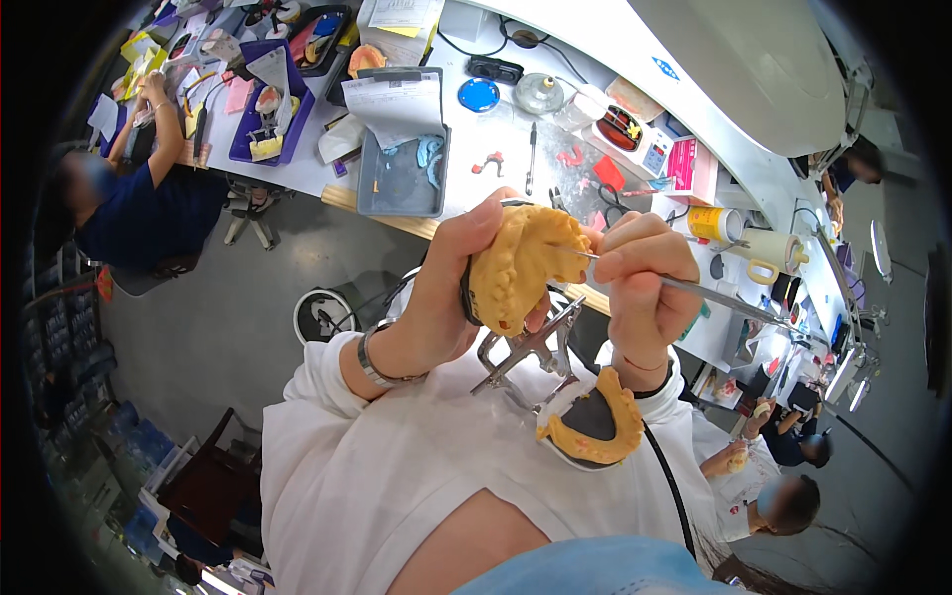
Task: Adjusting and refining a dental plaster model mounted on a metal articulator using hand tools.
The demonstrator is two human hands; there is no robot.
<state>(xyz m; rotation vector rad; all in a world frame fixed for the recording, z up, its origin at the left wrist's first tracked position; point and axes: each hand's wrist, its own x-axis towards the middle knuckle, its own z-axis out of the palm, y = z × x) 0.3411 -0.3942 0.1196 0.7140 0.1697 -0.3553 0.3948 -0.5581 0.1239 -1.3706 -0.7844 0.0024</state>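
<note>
My left hand [428, 297] is wrapped round a yellow plaster dental cast [518, 260], its row of teeth turned toward me. A metal articulator [535, 349] hangs open below it, joined to a second, horseshoe-shaped yellow cast [621, 428] that rests against my white clothing. In my right hand [647, 283] is a slim metal dental carver [719, 297], pinched like a pen. Its thin tip reaches the inner side of the teeth on the upper cast. Whether the tip presses into the plaster I cannot tell.
On the bench stand a grey tray [373, 193] with blue pieces, a purple bin [299, 119], a glass burner [538, 93], a black pen [531, 159] and a yellow-labelled jar [716, 224]. A waste bin [325, 315] is on the floor. Other people sit at left and right.
</note>
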